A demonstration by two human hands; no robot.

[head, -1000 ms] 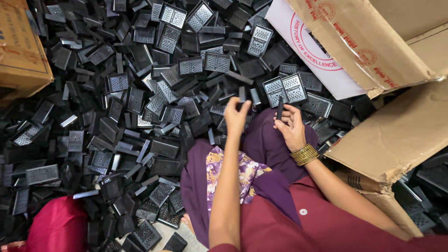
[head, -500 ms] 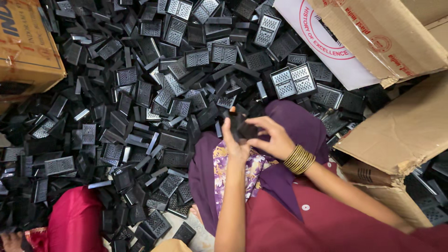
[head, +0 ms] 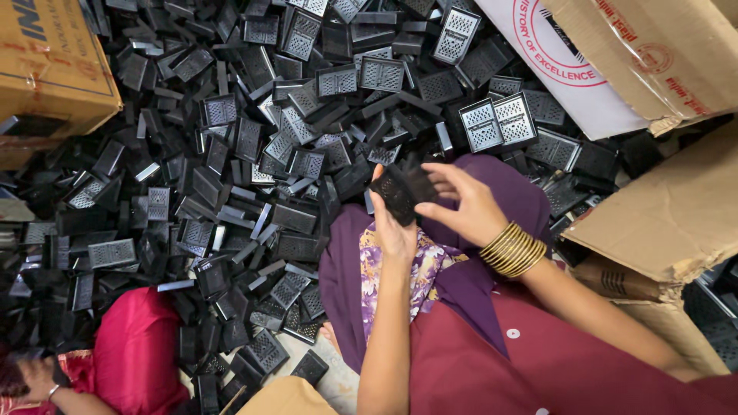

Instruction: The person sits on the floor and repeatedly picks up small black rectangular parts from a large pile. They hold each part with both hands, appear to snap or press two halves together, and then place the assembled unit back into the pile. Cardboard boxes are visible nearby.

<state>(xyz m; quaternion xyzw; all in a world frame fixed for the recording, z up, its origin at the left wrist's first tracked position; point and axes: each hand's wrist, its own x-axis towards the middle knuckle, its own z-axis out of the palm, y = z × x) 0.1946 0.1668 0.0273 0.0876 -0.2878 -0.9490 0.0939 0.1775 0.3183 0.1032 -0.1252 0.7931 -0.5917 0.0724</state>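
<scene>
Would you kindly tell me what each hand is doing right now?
Left hand: closed on a black grille piece.
Right hand: fingers on the same piece, helping hold it.

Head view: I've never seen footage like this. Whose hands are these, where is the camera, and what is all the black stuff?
The camera sits on a person's head and looks down at their lap. Their left hand and right hand together hold one small black perforated plastic part. Around them the floor is buried under a heap of similar black parts. Cardboard boxes stand at the right and top left. At the bottom left, another person's hand and red clothing show.
</scene>
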